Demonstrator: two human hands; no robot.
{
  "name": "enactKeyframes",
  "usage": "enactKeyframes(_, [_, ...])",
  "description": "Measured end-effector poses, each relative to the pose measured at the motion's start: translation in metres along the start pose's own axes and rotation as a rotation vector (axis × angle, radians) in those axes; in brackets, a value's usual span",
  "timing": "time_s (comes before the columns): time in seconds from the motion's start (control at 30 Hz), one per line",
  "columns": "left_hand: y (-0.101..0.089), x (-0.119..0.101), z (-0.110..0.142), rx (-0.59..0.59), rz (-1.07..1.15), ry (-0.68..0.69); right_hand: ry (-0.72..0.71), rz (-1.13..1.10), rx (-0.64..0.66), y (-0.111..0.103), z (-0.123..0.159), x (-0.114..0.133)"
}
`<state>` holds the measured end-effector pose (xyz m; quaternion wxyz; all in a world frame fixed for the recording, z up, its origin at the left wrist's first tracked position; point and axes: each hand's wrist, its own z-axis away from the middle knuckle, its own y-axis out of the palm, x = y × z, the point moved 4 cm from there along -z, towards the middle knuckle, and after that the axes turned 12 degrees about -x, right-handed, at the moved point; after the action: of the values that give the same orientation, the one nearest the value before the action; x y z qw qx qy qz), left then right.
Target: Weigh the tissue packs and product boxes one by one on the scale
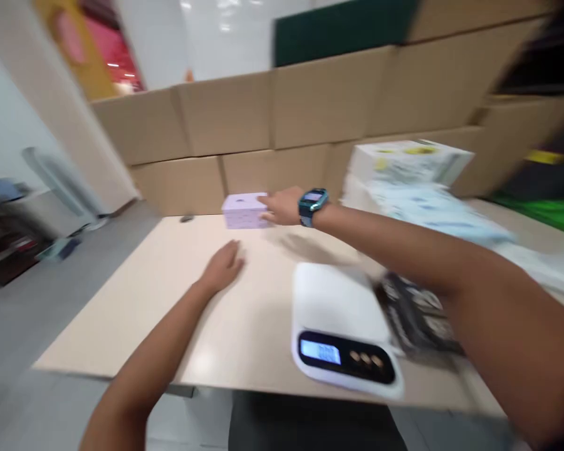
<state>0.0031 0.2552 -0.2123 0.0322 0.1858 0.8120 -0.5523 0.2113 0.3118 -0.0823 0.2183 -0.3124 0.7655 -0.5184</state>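
My right hand [282, 205], with a teal watch [313, 204] on its wrist, reaches across the beige table [136, 307] and its fingers close on the side of a small lilac box [244, 211] at the table's far edge. My left hand [223, 266] lies flat on the tabletop, fingers stretched out, holding nothing. A white digital scale [341, 319] with a lit display sits near the front edge, under my right forearm. The picture is smeared by motion.
Stacked brown cardboard cartons [282, 125] wall off the far side. White printed boxes [404, 169] and pale packets are piled at the right. A dark packet [416, 316] lies right of the scale. Grey floor and a fan [61, 185] are at the left.
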Motion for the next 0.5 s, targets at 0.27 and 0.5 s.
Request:
enactKeyframes(0.27, [-0.026,-0.162,0.039,0.093,0.404,0.529,0.291,-0.167,-0.386,-0.076,0.296,-0.035])
enactKeyframes(0.5, [0.038,-0.298,0.039,0.618,0.202,0.422,1.078,-0.421,-0.738,-0.003,0.446,-0.077])
